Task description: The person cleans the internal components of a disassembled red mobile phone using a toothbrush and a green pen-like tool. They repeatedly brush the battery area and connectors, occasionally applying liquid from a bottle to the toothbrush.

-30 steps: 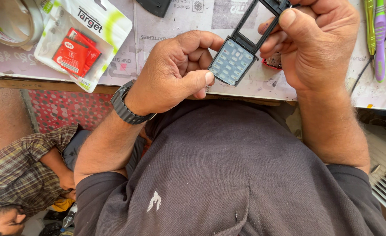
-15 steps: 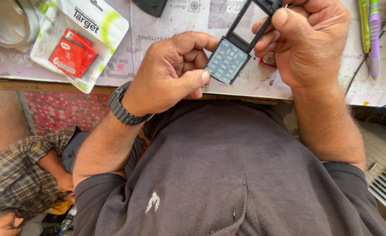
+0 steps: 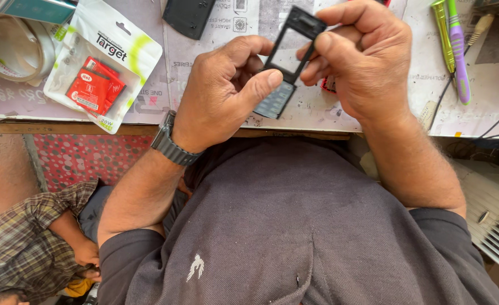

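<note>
Both my hands hold a black phone front cover (image 3: 288,61), a thin frame with an empty screen window and a grey keypad at its lower end. My left hand (image 3: 221,93) grips its lower half, thumb pressed on the keypad side. My right hand (image 3: 359,59) pinches the upper half between thumb and fingers. The cover is tilted, held just above the worktable (image 3: 215,113) edge. A dark watch (image 3: 169,146) sits on my left wrist.
A white packet with a red item (image 3: 100,70) lies at the table's left, beside a white tape roll (image 3: 12,48). A black part (image 3: 188,17) lies at the top. Green and purple tools (image 3: 453,45) lie right. A person in a checked shirt (image 3: 18,243) sits below left.
The cover has turned more edge-on and my left thumb has slid over its keypad. Both hands have stayed on it and shifted slightly toward the table's edge.
</note>
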